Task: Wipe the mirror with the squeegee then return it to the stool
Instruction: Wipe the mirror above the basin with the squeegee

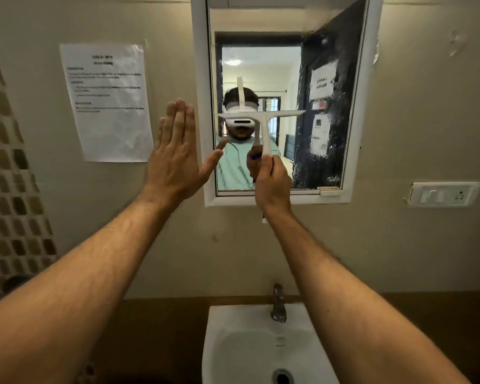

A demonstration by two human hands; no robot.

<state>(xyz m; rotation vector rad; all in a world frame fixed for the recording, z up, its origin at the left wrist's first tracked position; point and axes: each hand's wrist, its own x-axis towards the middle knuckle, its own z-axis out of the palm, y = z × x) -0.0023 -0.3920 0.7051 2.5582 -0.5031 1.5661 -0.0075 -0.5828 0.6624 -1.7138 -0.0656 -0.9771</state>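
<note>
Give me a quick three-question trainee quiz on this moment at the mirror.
1. True or false: the right hand grips the squeegee by its handle.
2. What is the left hand doing? A) holding a cloth B) raised with fingers straight, by the mirror frame C) turning the tap
3. Fill in: below the mirror sits a white ____.

Key: 1 true; 2 B; 3 sink.

Squeegee (pixel 262 117): white, T-shaped, upright, blade level at top, against the glass at mid-height, handle gripped from below. Mirror (pixel 286 92): upright rectangle, white frame, on beige wall; streaks and smears on right side.
</note>
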